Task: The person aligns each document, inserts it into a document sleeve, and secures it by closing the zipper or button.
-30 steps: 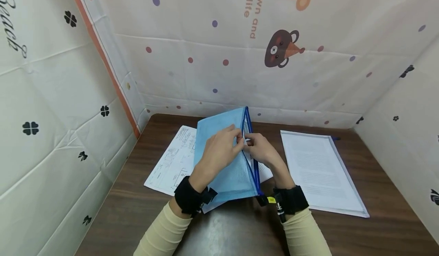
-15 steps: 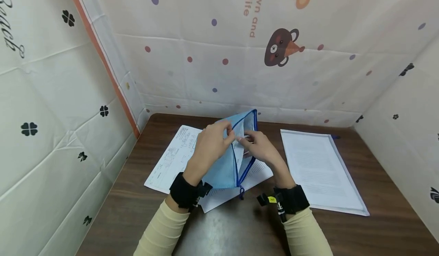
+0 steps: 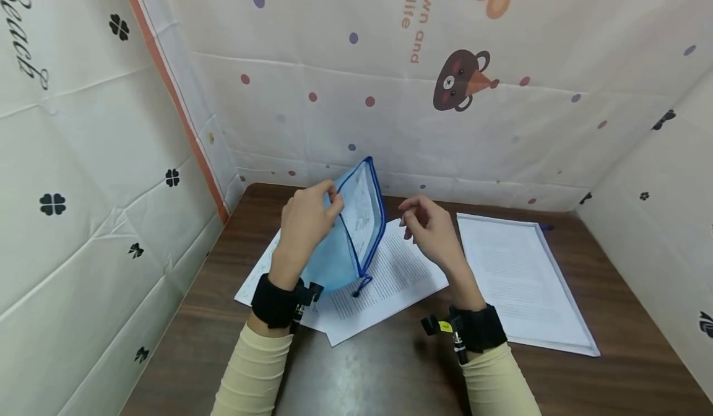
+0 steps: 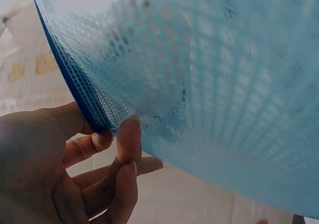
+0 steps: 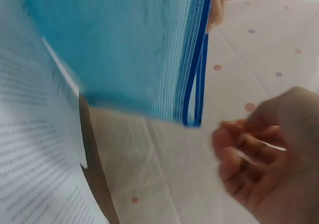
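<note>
A blue mesh zipper pouch (image 3: 334,258) with dark blue edging stands tilted above loose papers, its mouth spread towards the right. My left hand (image 3: 305,221) pinches one edge of that mouth; in the left wrist view, thumb and fingers (image 4: 128,139) hold the mesh near its blue border. Faint handwriting-like marks show in the mouth; whether that sheet lies inside or behind the pouch I cannot tell. My right hand (image 3: 431,227) hangs apart to the right of the pouch, fingers loosely curled, holding nothing. In the right wrist view it is slightly blurred, beside the pouch (image 5: 109,50).
Printed sheets (image 3: 398,273) lie under the pouch on the brown wooden table (image 3: 362,379). Further right rests a white-edged document sleeve (image 3: 518,280) with printed pages, and a small dark blue piece (image 3: 546,226) at its corner. A patterned cloth (image 3: 289,125) hangs around the table.
My left hand has drawn the pouch leftward and turned its mouth wider. The right hand has come away from the pouch, baring more of the printed sheets.
</note>
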The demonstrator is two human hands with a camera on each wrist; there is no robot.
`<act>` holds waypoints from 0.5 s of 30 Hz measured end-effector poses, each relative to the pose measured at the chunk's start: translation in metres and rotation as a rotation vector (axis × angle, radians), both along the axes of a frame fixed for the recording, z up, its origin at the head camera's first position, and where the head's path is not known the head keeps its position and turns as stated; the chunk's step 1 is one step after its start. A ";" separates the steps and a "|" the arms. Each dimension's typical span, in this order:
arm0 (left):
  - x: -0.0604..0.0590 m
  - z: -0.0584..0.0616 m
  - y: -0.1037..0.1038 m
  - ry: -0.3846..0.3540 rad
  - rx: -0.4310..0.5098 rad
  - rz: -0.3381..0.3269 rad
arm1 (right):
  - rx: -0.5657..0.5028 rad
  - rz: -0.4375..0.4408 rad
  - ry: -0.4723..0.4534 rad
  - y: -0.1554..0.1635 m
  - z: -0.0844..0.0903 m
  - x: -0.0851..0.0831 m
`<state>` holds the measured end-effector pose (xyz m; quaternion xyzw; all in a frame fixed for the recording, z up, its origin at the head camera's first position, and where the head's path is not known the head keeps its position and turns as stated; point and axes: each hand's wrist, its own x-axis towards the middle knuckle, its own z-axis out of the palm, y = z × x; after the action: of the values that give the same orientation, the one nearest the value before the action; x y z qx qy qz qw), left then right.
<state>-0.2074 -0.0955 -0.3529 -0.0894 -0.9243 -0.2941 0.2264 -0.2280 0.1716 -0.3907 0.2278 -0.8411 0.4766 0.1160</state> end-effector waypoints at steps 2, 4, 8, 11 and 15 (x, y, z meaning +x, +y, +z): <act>0.000 0.001 -0.009 -0.012 0.012 0.031 | 0.113 0.026 0.020 -0.002 -0.004 0.000; 0.000 0.002 -0.016 -0.017 0.023 0.062 | 0.229 0.086 0.020 -0.007 -0.008 0.000; -0.001 0.005 -0.025 -0.004 0.030 0.092 | 0.395 0.225 -0.061 -0.021 -0.017 0.002; -0.001 0.006 -0.028 0.001 0.024 0.107 | 0.542 0.285 -0.167 -0.034 -0.028 0.002; -0.002 0.004 -0.029 -0.019 0.023 0.106 | 0.725 0.287 -0.296 -0.048 -0.045 0.000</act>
<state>-0.2090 -0.1243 -0.3490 -0.0347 -0.9264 -0.2931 0.2338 -0.2276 0.1241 -0.4361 0.2979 -0.9218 0.1886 -0.1615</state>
